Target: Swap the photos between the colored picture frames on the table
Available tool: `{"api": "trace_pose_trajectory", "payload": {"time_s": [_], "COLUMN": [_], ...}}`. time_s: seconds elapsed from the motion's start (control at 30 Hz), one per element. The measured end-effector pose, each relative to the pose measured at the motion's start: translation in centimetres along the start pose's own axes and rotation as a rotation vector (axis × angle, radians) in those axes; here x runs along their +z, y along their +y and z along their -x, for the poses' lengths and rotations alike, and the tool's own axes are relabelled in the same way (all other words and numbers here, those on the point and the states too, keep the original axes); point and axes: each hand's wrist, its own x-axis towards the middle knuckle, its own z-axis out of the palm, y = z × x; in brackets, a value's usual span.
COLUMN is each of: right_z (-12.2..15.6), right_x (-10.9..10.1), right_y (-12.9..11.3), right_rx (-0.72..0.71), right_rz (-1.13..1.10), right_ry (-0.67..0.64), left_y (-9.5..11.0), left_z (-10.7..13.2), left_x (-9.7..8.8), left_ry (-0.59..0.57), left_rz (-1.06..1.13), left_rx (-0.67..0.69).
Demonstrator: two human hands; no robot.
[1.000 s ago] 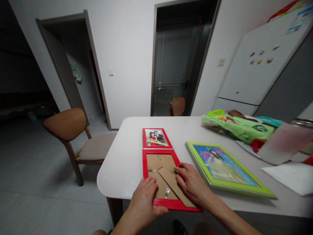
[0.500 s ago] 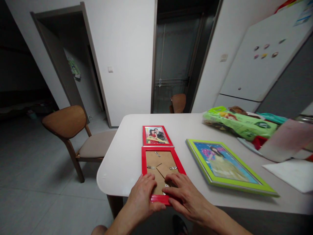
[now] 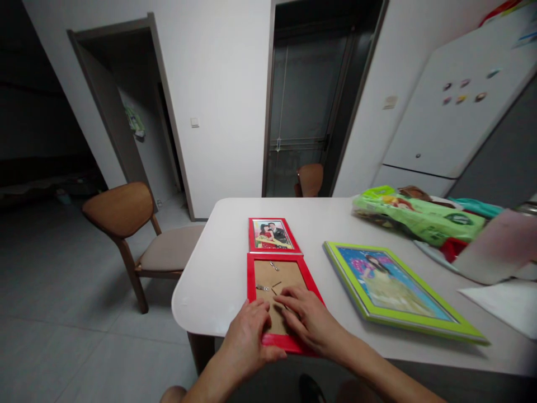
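A red picture frame (image 3: 250,278) lies face down at the table's near edge, its brown backing board (image 3: 266,274) up. Small metal clips and a hanger sit on the board. My left hand (image 3: 248,329) is closed on the frame's near left corner, thumb along the front edge, fingertips on the board. My right hand (image 3: 308,319) rests over the board's right side, fingers bent together near the cut lines in its middle; whatever lies under them is hidden. Touching the far edge is a second red picture frame (image 3: 272,235), face up, with a photo of a couple.
A larger green picture frame (image 3: 394,291) lies face up on the white table (image 3: 210,280) at right. Behind it are a green package (image 3: 428,218), a pinkish translucent container (image 3: 495,246) and white paper (image 3: 507,302). A wooden chair (image 3: 121,210) stands left.
My right hand has moved from the frame's near right corner up and inward over the backing board, covering the right clip. My left hand keeps its place on the frame. The view has shifted slightly.
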Motion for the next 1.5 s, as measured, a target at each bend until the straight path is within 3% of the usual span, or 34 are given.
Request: {"api": "trace_pose_trajectory", "payload": {"time_s": [0.3, 0.5, 0.87, 1.03, 1.23, 1.5], "right_z": [-4.9, -5.9, -6.1, -6.7, -8.4, -9.2], "right_x": [2.0, 2.5, 2.6, 2.2, 2.5, 2.7], "right_y": [0.0, 0.4, 0.3, 3.2, 5.7, 6.4], "right_rx": [0.047, 0.148, 0.078, 0.306, 0.490, 0.547], "right_rz": [0.137, 0.133, 0.098, 0.096, 0.169, 0.110], "right_ry": [-0.026, 0.022, -0.010, 0.114, 0.161, 0.223], "left_y": [0.6, 0.4, 0.5, 0.2, 0.0, 1.2], "left_z": [-0.1, -0.1, -0.2, 0.1, 0.3, 0.2], "left_x": [-0.5, -0.3, -0.3, 0.0, 0.4, -0.8], "left_ry": [-0.052, -0.044, -0.029, -0.035, -0.022, -0.100], "left_rz": [0.030, 0.061, 0.036, 0.033, 0.031, -0.054], "left_rx": [-0.049, -0.055, -0.032, -0.054, -0.063, -0.110]}}
